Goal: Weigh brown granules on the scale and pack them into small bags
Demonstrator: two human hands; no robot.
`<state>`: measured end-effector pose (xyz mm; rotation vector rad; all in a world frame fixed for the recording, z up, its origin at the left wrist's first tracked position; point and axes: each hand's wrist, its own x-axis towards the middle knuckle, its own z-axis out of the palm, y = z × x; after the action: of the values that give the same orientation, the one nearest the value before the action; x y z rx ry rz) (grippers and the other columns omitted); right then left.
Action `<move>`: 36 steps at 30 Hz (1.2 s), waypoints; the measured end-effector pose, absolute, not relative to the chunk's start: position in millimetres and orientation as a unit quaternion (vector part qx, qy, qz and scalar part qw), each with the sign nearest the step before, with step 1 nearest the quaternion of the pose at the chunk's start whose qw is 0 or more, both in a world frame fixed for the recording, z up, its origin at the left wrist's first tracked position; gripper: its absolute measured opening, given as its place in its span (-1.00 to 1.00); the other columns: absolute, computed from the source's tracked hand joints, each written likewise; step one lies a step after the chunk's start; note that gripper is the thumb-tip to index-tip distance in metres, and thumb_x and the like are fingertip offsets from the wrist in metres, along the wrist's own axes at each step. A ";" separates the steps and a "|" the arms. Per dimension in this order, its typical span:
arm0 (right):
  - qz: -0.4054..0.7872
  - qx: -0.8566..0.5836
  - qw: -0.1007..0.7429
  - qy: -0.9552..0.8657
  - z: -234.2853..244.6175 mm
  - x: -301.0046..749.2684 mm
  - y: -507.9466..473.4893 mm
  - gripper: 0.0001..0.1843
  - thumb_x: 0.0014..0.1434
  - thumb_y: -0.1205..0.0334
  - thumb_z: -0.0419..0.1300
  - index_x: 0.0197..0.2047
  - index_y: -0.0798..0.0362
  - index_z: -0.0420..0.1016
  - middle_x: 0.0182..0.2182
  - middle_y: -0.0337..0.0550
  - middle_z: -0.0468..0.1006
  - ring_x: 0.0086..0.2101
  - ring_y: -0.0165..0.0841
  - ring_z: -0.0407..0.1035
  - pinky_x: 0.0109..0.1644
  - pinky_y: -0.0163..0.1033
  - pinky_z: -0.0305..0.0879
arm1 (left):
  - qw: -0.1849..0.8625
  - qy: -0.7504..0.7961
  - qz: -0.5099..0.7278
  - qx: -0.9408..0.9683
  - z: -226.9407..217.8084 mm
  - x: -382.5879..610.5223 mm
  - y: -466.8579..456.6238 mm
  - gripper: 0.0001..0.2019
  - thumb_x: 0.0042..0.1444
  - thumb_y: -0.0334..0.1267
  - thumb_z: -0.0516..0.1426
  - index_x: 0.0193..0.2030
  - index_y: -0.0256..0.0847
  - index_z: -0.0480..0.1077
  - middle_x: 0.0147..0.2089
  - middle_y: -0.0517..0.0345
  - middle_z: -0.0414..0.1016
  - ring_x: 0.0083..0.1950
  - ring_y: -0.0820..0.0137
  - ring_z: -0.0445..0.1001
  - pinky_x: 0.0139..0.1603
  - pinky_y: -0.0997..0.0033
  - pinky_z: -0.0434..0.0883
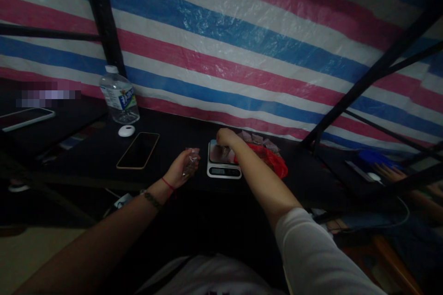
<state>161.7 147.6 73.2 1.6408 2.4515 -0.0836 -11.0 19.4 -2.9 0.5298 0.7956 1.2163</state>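
Observation:
My left hand [180, 168] is closed around a small clear plastic bag [191, 162], held just left of the scale. A white kitchen scale [224, 172] with a small display on its near side lies on the black table. Above its plate my right hand [226, 137] reaches down with curled fingers. Those fingertips are mostly hidden, and what they pinch, if anything, cannot be made out. Something small and pale sits under that hand on the plate. To the right, partly behind my right forearm, is a red plastic bag [275, 160]. Several small filled packets [258, 139] lie behind it.
A phone [138, 150], a white earbud case [126, 131] and a large clear bottle [119, 97] stand or lie at the left. Black metal posts [104, 18] frame the striped plastic sheet [221, 46]. Another person's hand [389, 173] is at the far right by a blue object [375, 159].

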 end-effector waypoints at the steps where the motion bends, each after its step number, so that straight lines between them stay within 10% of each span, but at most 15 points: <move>1: -0.027 0.552 0.081 0.830 77.7 164.0 146.2 -0.73 0.09 0.33 0.18 -0.15 0.14 0.61 -0.19 0.07 0.63 -0.19 -0.26 0.52 -0.12 -0.35 0.33 | 0.716 0.359 0.547 0.241 -2.6 -11.0 19.2 -0.75 0.20 -0.16 0.03 -0.14 -0.26 0.42 -0.39 0.18 0.44 -0.54 0.53 0.41 -0.62 0.59 0.31; 36: -0.007 0.562 -0.135 0.816 67.6 225.0 89.1 -0.73 0.21 0.16 0.14 -0.18 0.11 0.61 -0.20 0.02 0.58 -0.15 -0.25 0.43 -0.04 -0.27 0.24 | 0.715 0.362 0.543 0.251 -3.1 -10.7 19.1 -0.74 0.16 -0.15 0.05 -0.11 -0.26 0.40 -0.41 0.18 0.44 -0.54 0.50 0.41 -0.63 0.56 0.31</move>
<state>225.0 89.1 67.6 1.9375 2.8100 -0.0258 -10.7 19.1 -3.1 0.5551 0.8016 1.2029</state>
